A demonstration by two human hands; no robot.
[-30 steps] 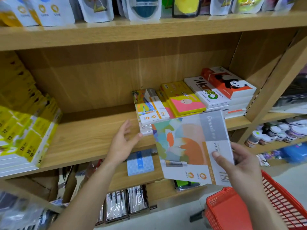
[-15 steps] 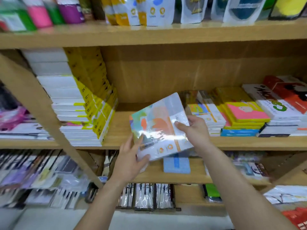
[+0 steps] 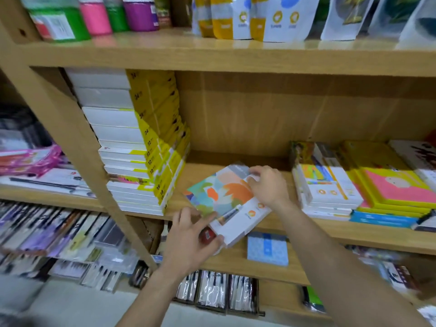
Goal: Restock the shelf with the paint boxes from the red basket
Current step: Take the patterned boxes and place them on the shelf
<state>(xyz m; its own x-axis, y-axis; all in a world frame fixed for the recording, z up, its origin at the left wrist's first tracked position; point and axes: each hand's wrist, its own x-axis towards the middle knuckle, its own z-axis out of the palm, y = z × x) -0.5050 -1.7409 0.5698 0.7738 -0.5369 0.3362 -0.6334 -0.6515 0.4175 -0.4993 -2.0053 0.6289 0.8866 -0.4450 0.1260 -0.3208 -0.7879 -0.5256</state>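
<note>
A flat paint box [image 3: 224,199] with a pastel leaf pattern and a white lower band lies on the wooden shelf board [image 3: 306,226], in the gap between two stacks, its near corner sticking out past the shelf's front edge. My left hand [image 3: 192,239] holds that near corner, thumb on top and fingers underneath. My right hand [image 3: 267,186] rests on the box's far right part, fingers curled over its upper edge. The red basket is out of view.
A tall stack of yellow-and-white boxes [image 3: 146,149] stands left of the gap. Right of it lie stacked paint sets [image 3: 326,182] and yellow-pink boxes [image 3: 391,185]. A slanted wooden upright [image 3: 77,147] borders the left. A blue box [image 3: 267,249] sits on the shelf below.
The paint box went from being held up in front of the shelf to lying on the shelf board in the gap. Both hands followed it forward; the view panned left.
</note>
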